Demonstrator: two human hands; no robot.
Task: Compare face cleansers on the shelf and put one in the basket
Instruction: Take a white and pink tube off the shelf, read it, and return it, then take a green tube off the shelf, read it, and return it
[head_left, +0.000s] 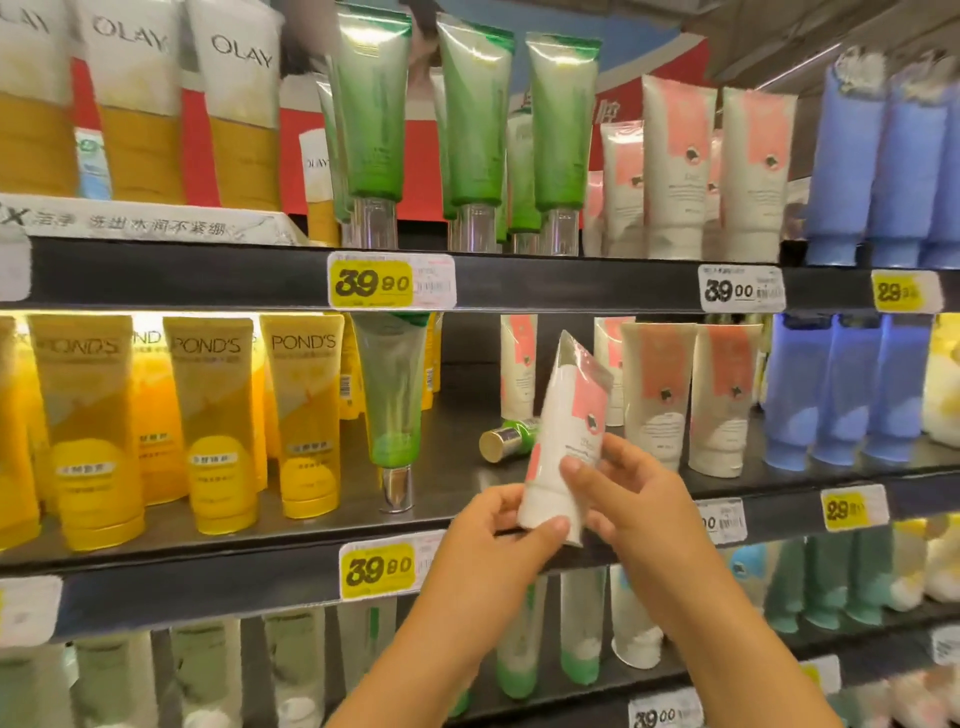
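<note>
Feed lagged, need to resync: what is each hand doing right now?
Left hand: holding the cap end of the white-and-pink cleanser tube.
Right hand: gripping the same tube at its lower body.

one view only — a wide-angle camera on the person's head, facing straight into a shop shelf at close range and tilted slightly down. the middle shelf board sits about level with the centre of the frame, the rows above and below curve away at the edges. both forearms enter from the bottom edge — the hands meet just below centre.
</note>
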